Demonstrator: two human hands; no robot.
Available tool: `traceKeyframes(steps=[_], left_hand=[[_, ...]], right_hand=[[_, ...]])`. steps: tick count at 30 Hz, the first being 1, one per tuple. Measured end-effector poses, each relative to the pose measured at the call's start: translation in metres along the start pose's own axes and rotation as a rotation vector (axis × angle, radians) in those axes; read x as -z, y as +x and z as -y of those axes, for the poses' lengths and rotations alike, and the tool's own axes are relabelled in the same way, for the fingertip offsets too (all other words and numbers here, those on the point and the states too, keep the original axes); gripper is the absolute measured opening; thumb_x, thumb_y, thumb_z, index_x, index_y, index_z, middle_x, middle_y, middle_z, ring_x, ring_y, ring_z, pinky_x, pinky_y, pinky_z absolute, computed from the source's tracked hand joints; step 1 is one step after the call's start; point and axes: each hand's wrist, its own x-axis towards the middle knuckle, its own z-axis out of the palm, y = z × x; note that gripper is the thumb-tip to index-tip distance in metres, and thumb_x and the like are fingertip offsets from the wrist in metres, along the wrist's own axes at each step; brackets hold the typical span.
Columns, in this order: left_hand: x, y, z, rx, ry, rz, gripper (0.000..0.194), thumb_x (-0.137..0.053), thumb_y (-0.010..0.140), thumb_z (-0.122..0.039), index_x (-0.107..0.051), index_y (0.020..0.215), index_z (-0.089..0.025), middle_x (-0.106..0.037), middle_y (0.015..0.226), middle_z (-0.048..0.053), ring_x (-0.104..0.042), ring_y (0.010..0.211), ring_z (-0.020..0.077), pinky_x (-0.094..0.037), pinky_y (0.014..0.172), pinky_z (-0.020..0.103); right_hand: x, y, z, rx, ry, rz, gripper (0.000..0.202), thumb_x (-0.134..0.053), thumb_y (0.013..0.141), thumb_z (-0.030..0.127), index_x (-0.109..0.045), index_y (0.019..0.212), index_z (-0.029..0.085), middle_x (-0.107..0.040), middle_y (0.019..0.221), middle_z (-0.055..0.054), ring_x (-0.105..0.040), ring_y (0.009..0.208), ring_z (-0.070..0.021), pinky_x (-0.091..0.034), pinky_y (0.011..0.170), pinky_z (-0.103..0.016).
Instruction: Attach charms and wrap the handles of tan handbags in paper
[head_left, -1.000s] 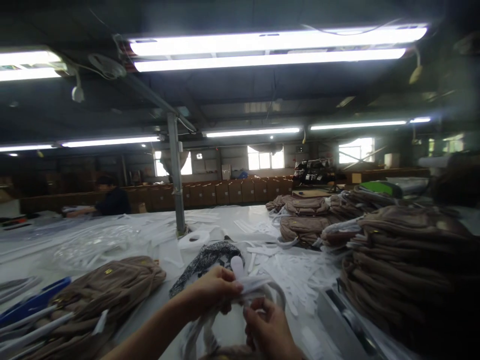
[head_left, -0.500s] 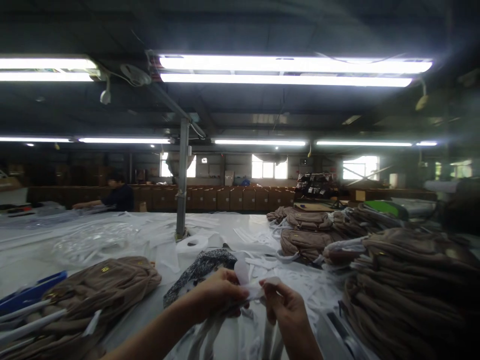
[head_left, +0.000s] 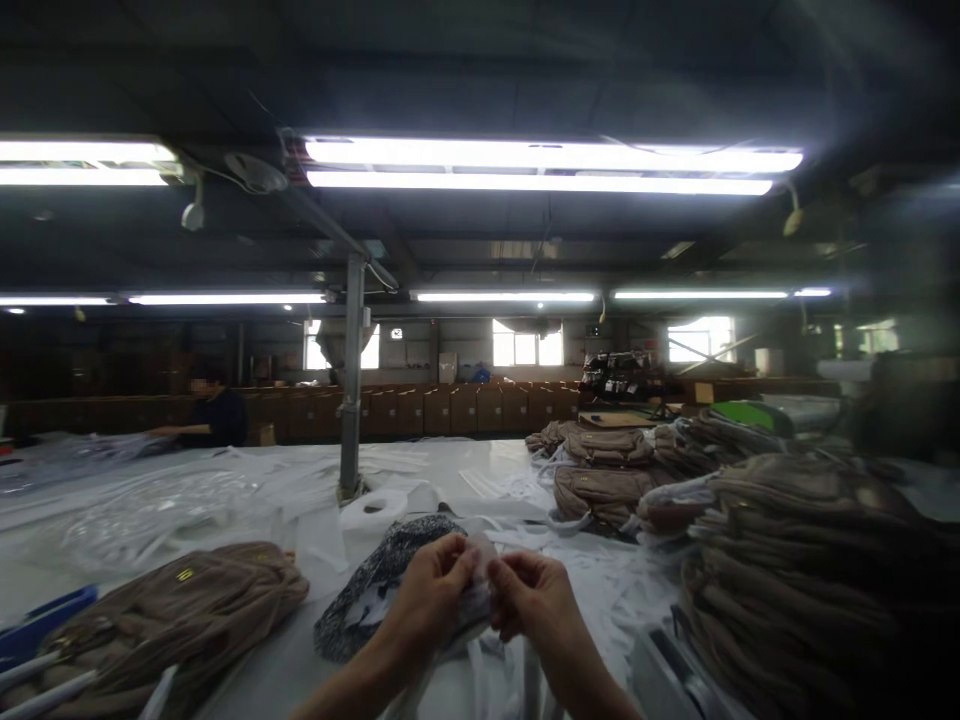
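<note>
My left hand [head_left: 436, 582] and my right hand [head_left: 531, 590] are close together above the table, each pinching a thin whitish strip [head_left: 481, 556]. I cannot tell whether the strip is paper or cloth. Pale straps [head_left: 474, 668] hang below my hands; where they lead is hidden. Just behind my left hand lies a black-and-white speckled fabric piece [head_left: 390, 556] with white scraps on it. A brown backpack [head_left: 217, 600] with a small gold emblem lies to the left. White strips [head_left: 592, 570] are spread on the table to the right of my hands.
Brown backpacks are stacked high at the right [head_left: 795, 560], with more backpacks [head_left: 604, 490] behind. A white roll [head_left: 373, 508] stands by a metal post [head_left: 351, 380]. Clear plastic [head_left: 165, 510] covers the left. A blue tray [head_left: 45, 620] sits far left; a person [head_left: 225, 412] works beyond.
My hands have drawn closer together, and less of the whitish strip shows between them. The whole view has shifted slightly, with objects now lower and further left.
</note>
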Motion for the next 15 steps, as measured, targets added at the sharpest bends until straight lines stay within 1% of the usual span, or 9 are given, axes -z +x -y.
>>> traceKeyframes(steps=[2, 5, 8, 12, 15], left_hand=[[0.0, -0.001, 0.002, -0.02, -0.001, -0.01, 0.03, -0.058, 0.076, -0.044, -0.056, 0.071, -0.015, -0.055, 0.058, -0.002, -0.049, 0.054, 0.012, -0.037, 0.053, 0.023], [-0.004, -0.003, 0.001, -0.048, 0.007, -0.025, 0.026, -0.056, 0.079, -0.041, -0.055, 0.076, -0.016, -0.059, 0.062, -0.001, -0.053, 0.057, 0.0131, -0.039, 0.055, 0.023], [-0.007, -0.007, -0.003, -0.04, 0.001, -0.047, 0.024, -0.053, 0.08, -0.041, -0.052, 0.078, -0.017, -0.06, 0.057, -0.001, -0.054, 0.052, 0.0132, -0.038, 0.051, 0.022], [-0.01, -0.012, -0.005, -0.047, 0.005, -0.018, 0.023, -0.049, 0.083, -0.042, -0.05, 0.081, -0.019, -0.06, 0.054, -0.002, -0.055, 0.049, 0.0144, -0.039, 0.048, 0.022], [-0.013, -0.016, -0.001, -0.078, 0.053, -0.042, 0.023, -0.049, 0.083, -0.041, -0.05, 0.08, -0.019, -0.057, 0.053, -0.002, -0.053, 0.048, 0.0138, -0.037, 0.047, 0.022]], right_hand=[[-0.002, 0.001, -0.001, -0.011, -0.029, 0.006, 0.053, -0.072, 0.058, 0.06, -0.064, 0.07, 0.009, -0.057, 0.047, 0.001, -0.053, 0.036, -0.0088, -0.038, 0.03, -0.015], [-0.007, 0.0, 0.002, -0.033, -0.062, -0.03, 0.057, -0.071, 0.053, 0.064, -0.064, 0.065, 0.009, -0.055, 0.041, 0.001, -0.05, 0.032, -0.0088, -0.036, 0.028, -0.016], [-0.011, -0.002, 0.005, -0.048, -0.082, -0.071, 0.058, -0.071, 0.05, 0.066, -0.062, 0.06, 0.01, -0.053, 0.036, 0.001, -0.046, 0.028, -0.0084, -0.032, 0.027, -0.017], [-0.012, -0.004, 0.005, -0.046, -0.109, -0.11, 0.052, -0.069, 0.054, 0.063, -0.057, 0.054, 0.013, -0.05, 0.033, 0.002, -0.042, 0.026, -0.0074, -0.027, 0.025, -0.017], [-0.013, -0.003, 0.0, -0.062, -0.138, -0.138, 0.045, -0.069, 0.058, 0.057, -0.055, 0.051, 0.015, -0.046, 0.03, 0.004, -0.04, 0.024, -0.0073, -0.023, 0.025, -0.017]])
